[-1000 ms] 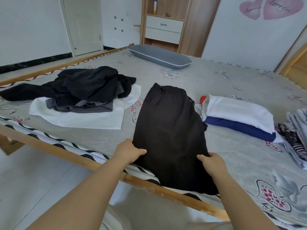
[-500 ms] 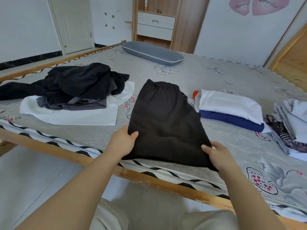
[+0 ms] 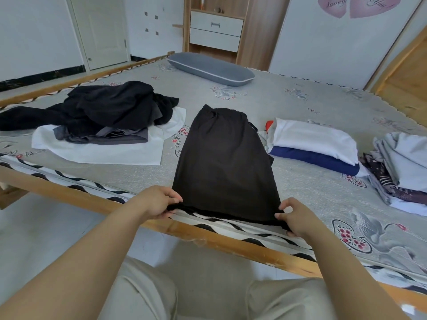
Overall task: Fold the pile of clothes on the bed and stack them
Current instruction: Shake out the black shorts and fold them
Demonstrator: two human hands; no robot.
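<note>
Two hands pinch the near hem of the black garment [image 3: 225, 162], which lies flat on the bed [image 3: 300, 107] at mid frame: your left hand [image 3: 159, 202] holds its left corner, your right hand [image 3: 294, 215] its right corner, fingers curled round the cloth. The unfolded pile [image 3: 104, 114] sits at left of the frame, the folded stack [image 3: 312, 144] at right, a grey pillow [image 3: 210, 68] toward the top

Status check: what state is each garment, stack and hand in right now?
Black garment: flat on bed, near corners pinched.
Left hand: pinching left corner.
Right hand: pinching right corner.
Dark pile: crumpled, unfolded.
White and blue stack: folded.
Drawers: closed.
</note>
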